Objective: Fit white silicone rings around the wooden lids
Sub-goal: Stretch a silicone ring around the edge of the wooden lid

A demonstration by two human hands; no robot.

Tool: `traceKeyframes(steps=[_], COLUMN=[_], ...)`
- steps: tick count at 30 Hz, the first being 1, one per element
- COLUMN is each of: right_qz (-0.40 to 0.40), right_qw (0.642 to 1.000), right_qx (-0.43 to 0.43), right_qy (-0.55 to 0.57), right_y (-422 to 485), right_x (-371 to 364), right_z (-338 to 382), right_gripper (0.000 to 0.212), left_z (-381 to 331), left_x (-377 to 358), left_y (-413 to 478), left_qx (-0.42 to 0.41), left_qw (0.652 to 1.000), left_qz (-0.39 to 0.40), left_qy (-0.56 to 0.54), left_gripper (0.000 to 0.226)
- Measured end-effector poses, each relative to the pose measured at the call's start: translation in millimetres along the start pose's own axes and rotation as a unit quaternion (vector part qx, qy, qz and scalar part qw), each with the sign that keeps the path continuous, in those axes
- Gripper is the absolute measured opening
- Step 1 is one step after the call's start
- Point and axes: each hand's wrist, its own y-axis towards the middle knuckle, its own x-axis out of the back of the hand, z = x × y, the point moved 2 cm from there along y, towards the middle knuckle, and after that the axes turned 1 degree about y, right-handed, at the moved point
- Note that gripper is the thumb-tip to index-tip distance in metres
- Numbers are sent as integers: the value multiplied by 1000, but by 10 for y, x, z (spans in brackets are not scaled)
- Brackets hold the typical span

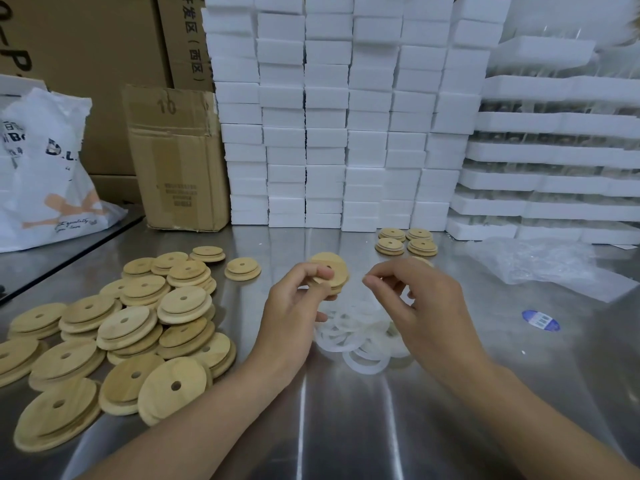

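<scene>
My left hand [294, 303] grips a round wooden lid [334, 266] with a centre hole, tilted above the steel table. My right hand [412, 299] is raised beside it with curled fingers, pinching a thin white silicone ring [391, 291] that is hard to make out. Below both hands lies a loose pile of white silicone rings [360, 341]. A big heap of bare wooden lids [114, 334] covers the table's left side. Several lids in short stacks [407, 241] stand at the back, right of centre.
The steel table [346, 427] is bare in front. White foam boxes [329, 116] are stacked behind, cardboard cartons [176, 157] and a white plastic bag [45, 174] at the left. A clear bag [540, 265] and a blue label [541, 320] lie at the right.
</scene>
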Motion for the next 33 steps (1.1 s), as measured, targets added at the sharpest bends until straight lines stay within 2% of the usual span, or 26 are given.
traceKeyframes(steps=[6, 15, 20, 26, 33], right_qz=[4, 49, 56, 62, 49], right_qw=[1000, 999, 998, 998, 999], right_qx=[3, 18, 28, 24, 13], right_qy=[10, -13, -17, 6, 0], right_y=[-1, 2, -7, 0, 12], right_x=[-14, -40, -56, -86, -66], right_z=[-10, -2, -18, -59, -78], right_gripper=[21, 14, 8, 8, 11], left_z=[9, 23, 17, -17, -15], left_x=[-27, -61, -76, -96, -101], left_y=[-23, -55, -61, -91, -112], left_qx=[-51, -28, -56, -59, -70], left_qw=[997, 994, 983, 977, 979], left_qz=[28, 91, 133, 153, 132], left_qy=[54, 46, 114, 139, 138], left_gripper=[20, 56, 58, 52, 60])
